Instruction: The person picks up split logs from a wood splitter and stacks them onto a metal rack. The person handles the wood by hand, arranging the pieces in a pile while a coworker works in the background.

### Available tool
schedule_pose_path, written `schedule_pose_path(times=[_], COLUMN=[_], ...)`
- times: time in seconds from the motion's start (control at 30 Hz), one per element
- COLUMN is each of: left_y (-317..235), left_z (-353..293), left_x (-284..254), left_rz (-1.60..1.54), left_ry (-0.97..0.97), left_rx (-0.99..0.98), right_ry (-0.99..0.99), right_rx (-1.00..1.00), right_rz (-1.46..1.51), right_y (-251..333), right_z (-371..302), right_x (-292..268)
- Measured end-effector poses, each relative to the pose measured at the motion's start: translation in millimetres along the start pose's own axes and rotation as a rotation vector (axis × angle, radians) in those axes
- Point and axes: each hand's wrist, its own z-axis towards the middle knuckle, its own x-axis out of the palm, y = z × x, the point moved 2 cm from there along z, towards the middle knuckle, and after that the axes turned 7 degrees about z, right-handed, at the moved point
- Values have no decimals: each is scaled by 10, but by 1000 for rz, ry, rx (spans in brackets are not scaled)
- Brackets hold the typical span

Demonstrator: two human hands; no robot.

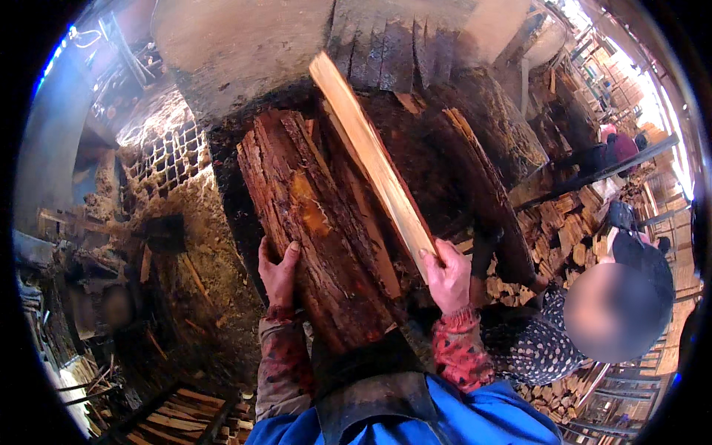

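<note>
A wide piece of bark-covered log lies in front of me, its brown bark rough, with an orange patch on it. My left hand grips its left edge, thumb on the bark and the other fingers partly hidden at the side. My right hand is closed on the near end of a long split piece of firewood. Its pale face is turned up and its far end points forward and left. Reddish split wood shows between the two pieces.
On the right a person in a dotted sleeve has a hand by the lower end of a dark bark slab. Stacked firewood lies beyond. A metal grid is at the far left, and a wood-filled crate at the lower left.
</note>
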Motion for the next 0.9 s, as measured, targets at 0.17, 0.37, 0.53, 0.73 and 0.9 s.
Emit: schedule_pose_path(times=[0.17, 0.37, 0.53, 0.73, 0.9], left_y=[-65, -136, 5, 283, 458], left_z=[-34, -87, 2, 167, 319], left_x=[-1, 17, 0, -63, -88], left_rz=[69, 6, 25, 22, 71], left_ry=[-8, 33, 16, 26, 36], left_rx=[-28, 18, 12, 32, 82], right_ry=[65, 319, 247, -221, 175], right_rx=[-258, -308, -226, 36, 701], right_rz=[-206, -137, 7, -426, 750], right_y=[495, 526, 192, -1373, -2386], right_z=[-301, -613, -508, -399, -479], right_x=[141, 664, 457, 117, 700])
